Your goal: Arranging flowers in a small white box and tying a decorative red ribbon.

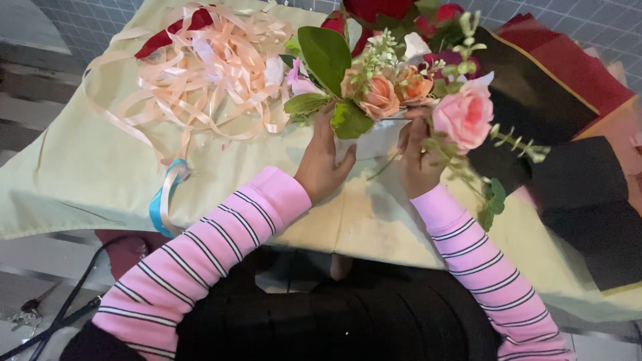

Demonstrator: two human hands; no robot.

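Note:
My left hand (324,160) grips the stems of a flower bunch (381,87) of peach roses, green leaves and small white sprigs, held over the table. My right hand (418,157) is closed on the stem of a pink rose (463,115) with trailing greenery, pressed against the right side of the bunch. Both arms wear pink striped sleeves. The stems below the blooms are mostly hidden by my hands and by a white wrap (374,142) between them.
A pale yellow-green cloth (80,167) covers the table. A heap of peach ribbon (200,73) lies at the back left, a blue ribbon loop (164,197) at the front left edge. Dark and red wrapping sheets (568,154) lie right; red roses (374,10) behind. Cables trail on the floor (60,307).

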